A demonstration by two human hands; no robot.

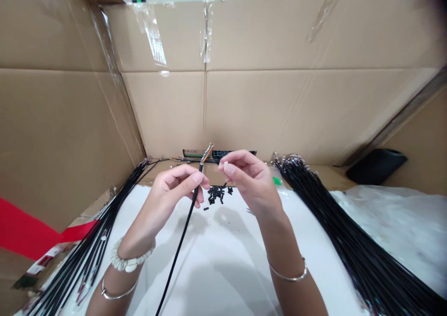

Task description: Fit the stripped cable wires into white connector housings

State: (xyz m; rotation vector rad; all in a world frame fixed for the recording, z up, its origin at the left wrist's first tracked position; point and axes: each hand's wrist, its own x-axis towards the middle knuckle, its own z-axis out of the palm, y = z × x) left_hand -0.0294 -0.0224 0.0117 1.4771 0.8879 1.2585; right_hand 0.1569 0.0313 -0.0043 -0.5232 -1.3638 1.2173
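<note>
Between the thumb and fingers of my left hand [179, 184] is a black cable [186, 226], its end pointing up and its tail running down toward me. Several thin coloured wires [206, 154] fan out of the stripped end, orange, blue and white among them. My right hand [248, 178], a short way to the right, pinches a small whitish piece [226, 165] between thumb and forefinger; its exact kind is too small to make out. The wires and the whitish piece are apart. Below and behind the hands lies a loose pile of short black sleeves [216, 194] on the white table [209, 260].
Bundles of black cables lie at the left [104, 223] and the right [335, 218]. Cardboard walls [265, 111] stand behind and at both sides. A black cylindrical object [375, 166] and clear plastic sheeting [391, 227] are at the right, a red strip [28, 227] at the left.
</note>
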